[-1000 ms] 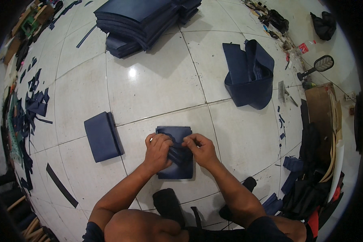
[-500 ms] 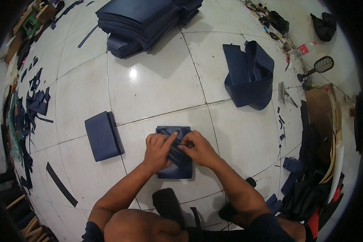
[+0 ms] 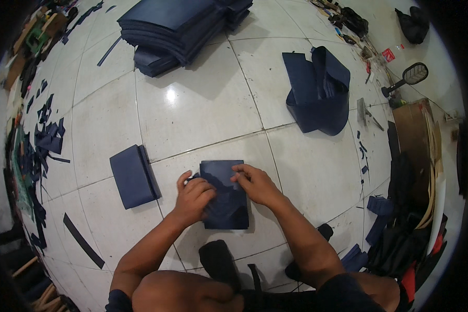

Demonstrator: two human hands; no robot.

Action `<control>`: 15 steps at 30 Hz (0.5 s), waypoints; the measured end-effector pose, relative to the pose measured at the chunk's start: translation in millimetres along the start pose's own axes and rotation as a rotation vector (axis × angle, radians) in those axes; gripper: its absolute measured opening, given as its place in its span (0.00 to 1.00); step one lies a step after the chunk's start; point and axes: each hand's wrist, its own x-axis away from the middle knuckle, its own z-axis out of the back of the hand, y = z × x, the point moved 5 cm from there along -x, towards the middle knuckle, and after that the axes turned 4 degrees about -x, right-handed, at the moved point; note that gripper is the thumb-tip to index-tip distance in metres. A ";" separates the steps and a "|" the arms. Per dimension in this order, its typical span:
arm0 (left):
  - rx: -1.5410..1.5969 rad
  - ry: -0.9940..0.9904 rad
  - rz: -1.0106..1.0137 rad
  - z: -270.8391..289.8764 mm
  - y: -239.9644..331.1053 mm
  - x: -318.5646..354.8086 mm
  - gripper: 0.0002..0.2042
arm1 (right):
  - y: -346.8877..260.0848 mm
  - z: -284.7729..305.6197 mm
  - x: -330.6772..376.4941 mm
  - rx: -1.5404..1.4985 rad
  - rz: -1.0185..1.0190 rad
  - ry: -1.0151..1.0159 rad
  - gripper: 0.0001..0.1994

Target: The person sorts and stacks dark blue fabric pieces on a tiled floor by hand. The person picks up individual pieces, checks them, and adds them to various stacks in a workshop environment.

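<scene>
A rectangular stack of dark blue sheet material (image 3: 224, 208) lies flat on the floor in front of me. At its left side my left hand (image 3: 195, 197) is closed, with dark blue strips (image 3: 192, 177) showing between thumb and fingers; most of them are hidden by the hand. My right hand (image 3: 256, 185) hovers at the stack's upper right edge, its thumb and forefinger apart and nothing visible between them. To the left sits a second, thicker stack of dark blue pieces (image 3: 133, 177).
A tall pile of dark blue sheets (image 3: 166, 26) stands at the far side. A loosely coiled blue band (image 3: 320, 99) rests to the right. Scraps (image 3: 49, 138) litter the left, near a dark strip (image 3: 82, 240). A bug-zapper racket (image 3: 413, 75) and cardboard (image 3: 413, 127) line the right wall.
The strips that lay across the stack's top have moved left in my left hand, baring the top sheet. My right hand has drawn slightly up, its fingers parting. The view has shifted slightly.
</scene>
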 end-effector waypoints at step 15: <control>0.199 0.508 0.472 259.9 -16.4 17.0 0.13 | -19.0 -2.0 -1.4 0.431 0.132 -0.069 0.23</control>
